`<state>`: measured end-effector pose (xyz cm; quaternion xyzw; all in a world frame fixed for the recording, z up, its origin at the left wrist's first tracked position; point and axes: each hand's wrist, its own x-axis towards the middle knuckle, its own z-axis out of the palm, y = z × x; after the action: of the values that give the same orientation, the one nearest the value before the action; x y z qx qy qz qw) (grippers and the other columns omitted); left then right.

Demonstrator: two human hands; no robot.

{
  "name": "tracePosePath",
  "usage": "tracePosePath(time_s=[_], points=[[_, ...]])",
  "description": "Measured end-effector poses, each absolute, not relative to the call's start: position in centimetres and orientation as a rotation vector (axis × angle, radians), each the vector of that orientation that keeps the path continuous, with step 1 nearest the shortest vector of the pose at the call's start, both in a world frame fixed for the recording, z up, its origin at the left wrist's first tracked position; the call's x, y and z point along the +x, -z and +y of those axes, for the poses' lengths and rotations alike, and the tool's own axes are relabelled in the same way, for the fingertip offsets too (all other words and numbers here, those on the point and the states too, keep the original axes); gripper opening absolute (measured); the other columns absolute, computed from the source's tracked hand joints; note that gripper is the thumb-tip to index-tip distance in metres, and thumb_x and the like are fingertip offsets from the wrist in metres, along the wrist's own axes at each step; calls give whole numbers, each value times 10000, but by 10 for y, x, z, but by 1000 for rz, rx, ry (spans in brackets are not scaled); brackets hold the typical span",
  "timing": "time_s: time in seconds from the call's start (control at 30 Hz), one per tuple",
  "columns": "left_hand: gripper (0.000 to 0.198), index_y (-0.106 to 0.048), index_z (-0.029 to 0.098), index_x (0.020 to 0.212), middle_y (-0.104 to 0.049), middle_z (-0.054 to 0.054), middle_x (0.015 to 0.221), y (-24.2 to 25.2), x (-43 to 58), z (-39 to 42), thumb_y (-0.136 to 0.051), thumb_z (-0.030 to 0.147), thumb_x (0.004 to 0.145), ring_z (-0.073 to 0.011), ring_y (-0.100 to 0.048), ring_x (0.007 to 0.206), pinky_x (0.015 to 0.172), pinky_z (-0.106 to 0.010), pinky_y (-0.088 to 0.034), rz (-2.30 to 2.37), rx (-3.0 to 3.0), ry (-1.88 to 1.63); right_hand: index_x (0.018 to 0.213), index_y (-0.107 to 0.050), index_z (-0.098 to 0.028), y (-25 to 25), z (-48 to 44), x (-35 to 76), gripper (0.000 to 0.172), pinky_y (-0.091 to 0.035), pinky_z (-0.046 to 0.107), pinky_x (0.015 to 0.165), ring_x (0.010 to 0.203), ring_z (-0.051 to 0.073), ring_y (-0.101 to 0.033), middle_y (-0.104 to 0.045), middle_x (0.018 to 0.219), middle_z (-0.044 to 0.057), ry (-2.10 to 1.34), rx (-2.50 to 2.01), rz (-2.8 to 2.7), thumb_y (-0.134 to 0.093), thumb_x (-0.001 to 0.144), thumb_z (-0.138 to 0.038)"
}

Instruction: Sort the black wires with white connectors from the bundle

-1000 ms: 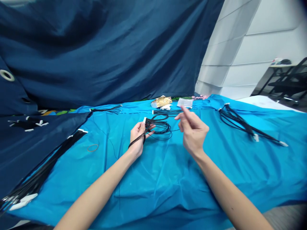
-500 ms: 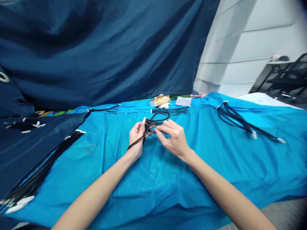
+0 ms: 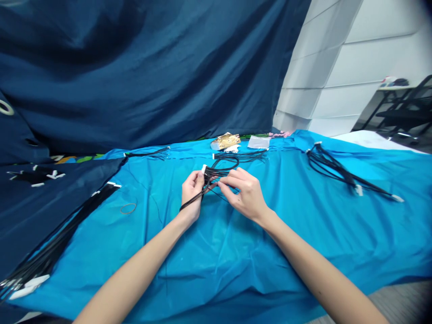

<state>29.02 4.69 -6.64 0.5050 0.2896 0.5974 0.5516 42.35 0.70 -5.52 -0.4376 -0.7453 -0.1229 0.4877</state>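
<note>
A black wire harness (image 3: 218, 172) with a white connector (image 3: 204, 169) at its end is held above the blue cloth. My left hand (image 3: 192, 193) is closed around it just below the connector, thumb on top, and some wires loop down across the palm. With thumb and index finger pinched, my right hand (image 3: 245, 193) grips a thin black wire from the same harness, right beside the left fingers. The exact pinch point is partly hidden by the fingers. Just beyond the hands lies another black harness (image 3: 241, 156) with a white connector.
A large black wire bundle (image 3: 67, 229) with white connectors lies at the left, near a thin elastic loop (image 3: 128, 208). Another bundle (image 3: 337, 168) is at the right. A gold tissue pack (image 3: 226, 141) and a clear bag (image 3: 258, 142) sit at the back of the blue cloth (image 3: 320, 234).
Almost nothing differs. The view has shifted very slightly, and both hands keep their grip on the harness with the right fingers barely moved.
</note>
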Motion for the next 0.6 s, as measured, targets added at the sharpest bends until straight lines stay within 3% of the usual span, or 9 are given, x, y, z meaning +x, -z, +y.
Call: tracePosePath(time_s=[0.6], points=[[353,-563,135,791,-592,-21,761,65,286,50,-578,482,732,-138,-579,728,664,-278,-528,738,1366,-1394,702,-618,-172,50,5,428,195,-344,252,622,634,122,-443,-544,649,10,115,-1083,-1822,-488,838,-223]])
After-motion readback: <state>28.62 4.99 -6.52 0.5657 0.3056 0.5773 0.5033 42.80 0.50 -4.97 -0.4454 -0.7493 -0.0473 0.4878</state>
